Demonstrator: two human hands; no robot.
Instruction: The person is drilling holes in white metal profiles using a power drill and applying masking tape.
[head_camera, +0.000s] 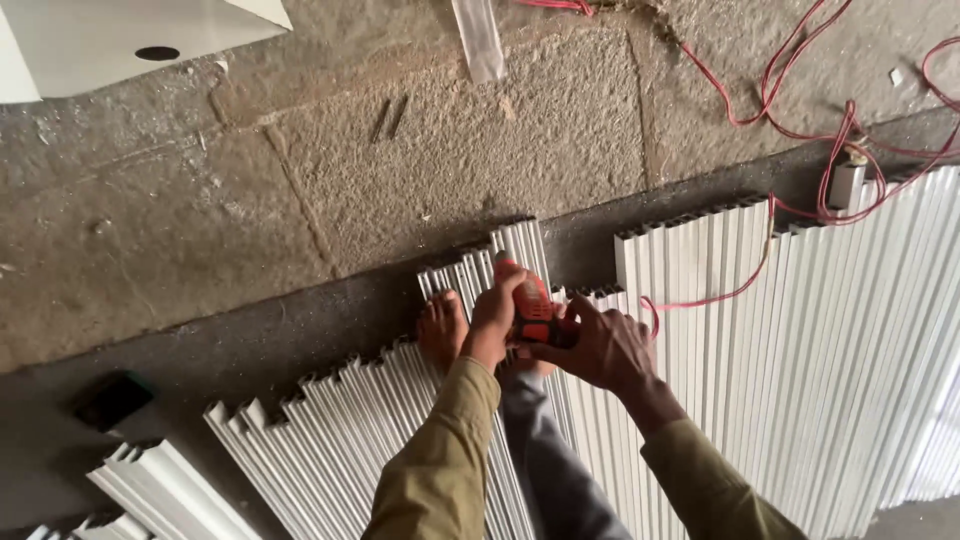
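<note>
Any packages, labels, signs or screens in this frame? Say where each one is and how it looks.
None show: no package, label, sign or screen.
Nearest candidates, all bare of markings:
White sheet with a dark round hole, top left corner, on the stone floor.
Small dark flat object, left edge of the floor; too dim to tell what it is.
Orange power drill, held in both hands above the white profiles; no label can be made out.

The orange power drill (532, 310) is gripped between both hands, its nose pointing down onto the white ribbed profiles (700, 330) lying side by side under them.
</note>
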